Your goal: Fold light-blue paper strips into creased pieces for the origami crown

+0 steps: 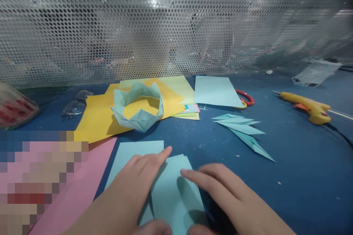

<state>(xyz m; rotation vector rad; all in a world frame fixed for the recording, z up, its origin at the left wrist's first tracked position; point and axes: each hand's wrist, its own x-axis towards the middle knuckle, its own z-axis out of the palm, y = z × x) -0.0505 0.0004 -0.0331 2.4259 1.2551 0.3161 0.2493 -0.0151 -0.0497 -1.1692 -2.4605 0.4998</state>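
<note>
A light-blue paper sheet [176,191] lies in front of me, apparently doubled, with its right edge slightly raised. My left hand [140,176] rests along its left side, fingers stretched out and the index tip at the top corner. Over the right edge, my right hand [223,187] has its index finger extended above the sheet, which carries the finger's shadow. Both thumbs show at the bottom of the view, low over the paper. Another light-blue sheet [138,148] is partly hidden under my left hand. Beyond stands a folded light-blue paper crown [140,119].
Yellow sheets [96,117] lie under the crown, and a pink sheet [91,169] at left. Folded blue paper points [245,128], a blue sheet [215,90] over red-handled scissors [246,97], and a yellow glue gun [306,104] lie right. Glasses [74,108] sit left; perforated mesh [165,25] stands behind.
</note>
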